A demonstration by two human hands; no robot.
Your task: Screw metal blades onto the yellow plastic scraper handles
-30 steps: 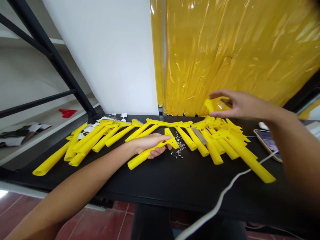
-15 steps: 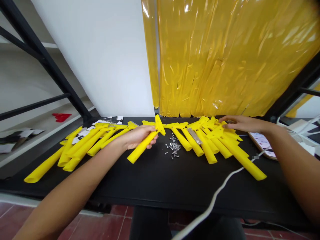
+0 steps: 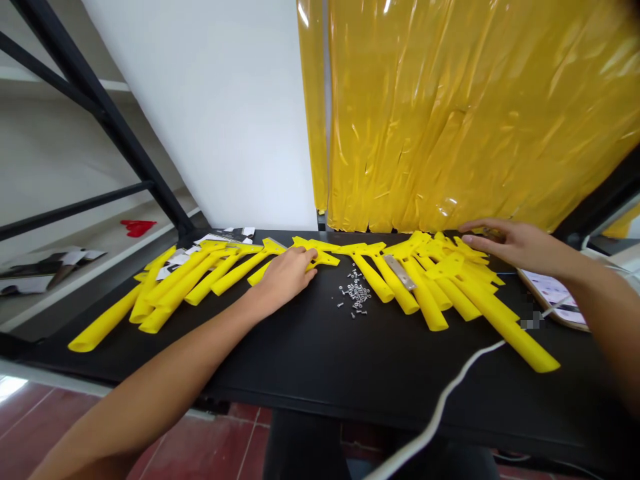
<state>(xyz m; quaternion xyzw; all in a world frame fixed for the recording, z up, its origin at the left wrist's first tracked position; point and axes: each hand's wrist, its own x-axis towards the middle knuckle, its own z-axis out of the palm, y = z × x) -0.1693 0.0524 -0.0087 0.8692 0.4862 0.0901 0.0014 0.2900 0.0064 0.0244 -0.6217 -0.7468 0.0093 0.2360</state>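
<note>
- Two bare hands are over the tabletop, their fingers set in different ways.
- The fingers of the left hand (image 3: 289, 273), at the middle of the frame, curl down over a yellow handle (image 3: 326, 261); its forked head pokes out past the fingertips. Whether they grip it or merely rest on it, I cannot tell.
- The right hand (image 3: 505, 245), right of centre, has its thumb and forefinger parted a little. Something dark shows between them, too unclear to say whether it is held.
- Just beside the right fingertips lies a heap of small yellow pieces (image 3: 481, 272).
- Below and right of the left hand, loose screws and nuts (image 3: 357, 295) lie in a pile.
- More handles fan out to both sides: the left group (image 3: 186, 287) partly over printed paper (image 3: 173, 265), the right group (image 3: 430, 308) with a metal plate (image 3: 400, 273) on top.
- At the right, a phone (image 3: 557, 299) with a lit screen lies near a white cable (image 3: 440, 407).
- All this rests on a black tabletop (image 3: 300, 363).
- At the left, a pale shelf (image 3: 120, 267) holds a red item (image 3: 139, 229) and folded printed sheets (image 3: 55, 270).
- Behind stand a white panel (image 3: 215, 100) and yellow plastic sheeting (image 3: 440, 113).
</note>
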